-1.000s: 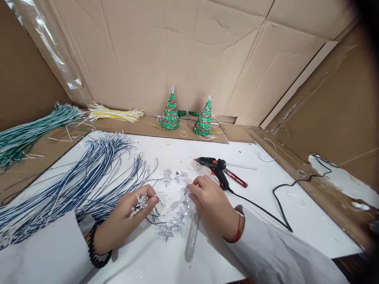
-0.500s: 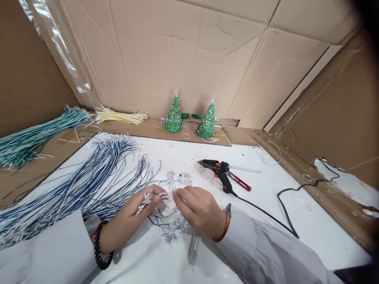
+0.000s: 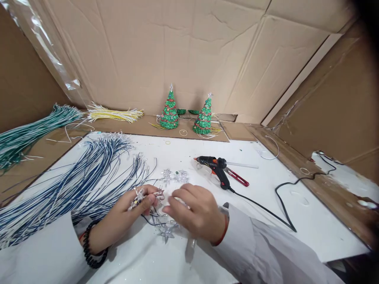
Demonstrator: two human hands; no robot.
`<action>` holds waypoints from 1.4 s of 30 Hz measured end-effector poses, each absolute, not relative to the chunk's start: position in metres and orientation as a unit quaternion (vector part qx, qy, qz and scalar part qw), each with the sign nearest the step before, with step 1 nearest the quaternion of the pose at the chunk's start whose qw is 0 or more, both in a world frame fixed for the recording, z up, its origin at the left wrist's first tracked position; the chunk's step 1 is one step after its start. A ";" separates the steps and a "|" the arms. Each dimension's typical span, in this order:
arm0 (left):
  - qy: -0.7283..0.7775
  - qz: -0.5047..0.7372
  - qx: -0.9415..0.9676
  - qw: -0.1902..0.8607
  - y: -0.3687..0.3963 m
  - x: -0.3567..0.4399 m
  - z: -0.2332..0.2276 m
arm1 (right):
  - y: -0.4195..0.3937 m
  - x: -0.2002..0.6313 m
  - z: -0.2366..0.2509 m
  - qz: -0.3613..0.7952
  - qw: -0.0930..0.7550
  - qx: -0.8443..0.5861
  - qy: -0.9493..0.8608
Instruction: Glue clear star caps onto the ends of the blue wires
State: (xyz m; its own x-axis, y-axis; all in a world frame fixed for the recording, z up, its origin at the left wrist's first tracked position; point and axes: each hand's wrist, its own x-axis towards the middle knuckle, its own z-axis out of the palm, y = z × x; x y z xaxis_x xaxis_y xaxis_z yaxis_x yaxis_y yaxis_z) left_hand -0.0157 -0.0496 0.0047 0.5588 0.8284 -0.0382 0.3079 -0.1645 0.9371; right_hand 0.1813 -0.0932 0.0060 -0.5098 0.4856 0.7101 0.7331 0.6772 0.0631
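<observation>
Close together on a white table [image 3: 183, 152], the left hand [image 3: 130, 211] pinched a cluster of clear stars [image 3: 137, 198], while the right hand [image 3: 197, 213], fingers curled, touched other stars [image 3: 166, 232].

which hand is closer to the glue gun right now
Right. The right hand lies just below and left of the glue gun, not touching it. The left hand is farther left, beside the blue wires.

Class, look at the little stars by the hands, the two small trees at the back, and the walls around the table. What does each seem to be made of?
Stars: probably clear moulded plastic, see-through and glinting.
Trees: seemingly green beads or glitter, surface grainy and sparkly, with red bands; the exact material is unclear.
Walls: brown cardboard, matt, with creases and fold lines.
</observation>
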 end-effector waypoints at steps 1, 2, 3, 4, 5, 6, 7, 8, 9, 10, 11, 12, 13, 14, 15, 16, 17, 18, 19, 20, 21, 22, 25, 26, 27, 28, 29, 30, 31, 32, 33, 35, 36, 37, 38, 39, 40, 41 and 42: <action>0.399 0.261 0.714 0.514 -0.050 -0.016 0.004 | -0.097 0.190 0.009 -0.169 0.358 -0.365 -0.842; 0.402 0.267 0.709 0.515 -0.050 -0.017 0.003 | -0.101 0.199 0.012 -0.159 0.376 -0.375 -0.832; 0.403 0.273 0.705 0.516 -0.050 -0.017 0.003 | -0.107 0.210 0.013 -0.149 0.394 -0.392 -0.818; 0.403 0.276 0.702 0.518 -0.050 -0.018 0.002 | -0.112 0.221 0.013 -0.139 0.414 -0.420 -0.795; 0.402 0.280 0.700 0.520 -0.050 -0.018 0.001 | -0.118 0.231 0.012 -0.132 0.435 -0.459 -0.763; 0.401 0.285 0.697 0.522 -0.050 -0.018 0.000 | -0.123 0.242 0.010 -0.127 0.450 -0.507 -0.724; 0.399 0.288 0.695 0.523 -0.051 -0.019 0.000 | -0.127 0.251 0.006 -0.123 0.452 -0.561 -0.683; 0.400 0.291 0.694 0.523 -0.051 -0.019 0.000 | -0.131 0.260 0.002 -0.115 0.437 -0.617 -0.645; 0.402 0.292 0.694 0.522 -0.051 -0.018 -0.001 | -0.132 0.268 -0.001 -0.099 0.409 -0.671 -0.611; 0.403 0.293 0.694 0.520 -0.051 -0.018 0.000 | -0.133 0.274 -0.004 -0.079 0.374 -0.716 -0.585; 0.405 0.294 0.693 0.519 -0.052 -0.018 0.000 | -0.131 0.280 -0.007 -0.058 0.338 -0.746 -0.570; 0.406 0.296 0.691 0.520 -0.052 -0.018 0.000 | -0.128 0.284 -0.008 -0.040 0.310 -0.763 -0.566; 0.405 0.299 0.688 0.522 -0.052 -0.018 0.000 | -0.123 0.288 -0.008 -0.026 0.291 -0.767 -0.571; 0.402 0.305 0.685 0.526 -0.051 -0.018 0.000 | -0.117 0.290 -0.008 -0.018 0.281 -0.762 -0.583; 0.397 0.310 0.683 0.529 -0.051 -0.018 0.000 | -0.109 0.291 -0.006 -0.007 0.274 -0.752 -0.599; 0.392 0.315 0.681 0.532 -0.051 -0.018 0.000 | -0.100 0.292 -0.004 0.016 0.266 -0.742 -0.615; 0.386 0.320 0.681 0.534 -0.051 -0.018 0.000 | -0.092 0.291 -0.002 0.055 0.257 -0.734 -0.626; 0.380 0.323 0.682 0.535 -0.051 -0.018 0.001 | -0.083 0.291 -0.001 0.107 0.251 -0.728 -0.628; 0.377 0.325 0.684 0.534 -0.051 -0.018 0.001 | -0.076 0.289 0.000 0.162 0.252 -0.724 -0.621; 0.376 0.326 0.686 0.531 -0.051 -0.018 0.002 | -0.070 0.288 0.001 0.212 0.262 -0.720 -0.606; 0.376 0.327 0.689 0.526 -0.051 -0.018 0.002 | -0.065 0.286 0.000 0.248 0.280 -0.719 -0.585; 0.379 0.325 0.691 0.522 -0.052 -0.019 0.002 | -0.063 0.284 0.000 0.265 0.303 -0.721 -0.565; 0.391 0.312 0.696 0.515 -0.054 -0.019 0.002 | -0.065 0.276 -0.001 0.280 0.372 -0.699 -0.543; 0.393 0.308 0.698 0.514 -0.054 -0.019 0.002 | -0.068 0.272 0.000 0.304 0.391 -0.676 -0.546; 0.393 0.306 0.700 0.511 -0.055 -0.019 0.001 | -0.072 0.268 0.001 0.343 0.410 -0.642 -0.550; 0.391 0.305 0.704 0.508 -0.055 -0.019 0.001 | -0.076 0.263 0.002 0.391 0.419 -0.602 -0.557; 0.387 0.303 0.710 0.505 -0.054 -0.019 0.001 | -0.079 0.258 0.003 0.437 0.417 -0.564 -0.563; 0.382 0.300 0.716 0.501 -0.054 -0.019 0.001 | -0.083 0.254 0.004 0.473 0.409 -0.533 -0.570; 0.376 0.296 0.723 0.498 -0.054 -0.019 0.002 | -0.085 0.250 0.003 0.498 0.397 -0.510 -0.578; 0.368 0.291 0.731 0.496 -0.053 -0.019 0.002 | -0.087 0.247 0.001 0.513 0.386 -0.495 -0.585; 0.359 0.286 0.738 0.494 -0.053 -0.019 0.003 | -0.088 0.244 -0.002 0.524 0.380 -0.483 -0.589; 0.344 0.274 0.750 0.494 -0.052 -0.019 0.004 | -0.089 0.242 -0.009 0.546 0.378 -0.459 -0.590; 0.338 0.269 0.753 0.496 -0.052 -0.019 0.004 | -0.088 0.242 -0.013 0.559 0.376 -0.445 -0.590; 0.333 0.265 0.755 0.498 -0.051 -0.019 0.004 | -0.088 0.242 -0.015 0.568 0.376 -0.435 -0.589; 0.328 0.263 0.756 0.501 -0.051 -0.019 0.004 | -0.088 0.242 -0.017 0.575 0.376 -0.429 -0.586; 0.322 0.262 0.757 0.504 -0.051 -0.020 0.005 | -0.087 0.242 -0.018 0.579 0.376 -0.426 -0.584; 0.317 0.262 0.757 0.508 -0.051 -0.020 0.005 | -0.087 0.243 -0.019 0.583 0.375 -0.425 -0.582; 0.311 0.261 0.757 0.512 -0.051 -0.020 0.005 | -0.087 0.243 -0.018 0.586 0.373 -0.426 -0.579; 0.308 0.259 0.756 0.516 -0.051 -0.020 0.005 | -0.087 0.243 -0.017 0.592 0.368 -0.426 -0.576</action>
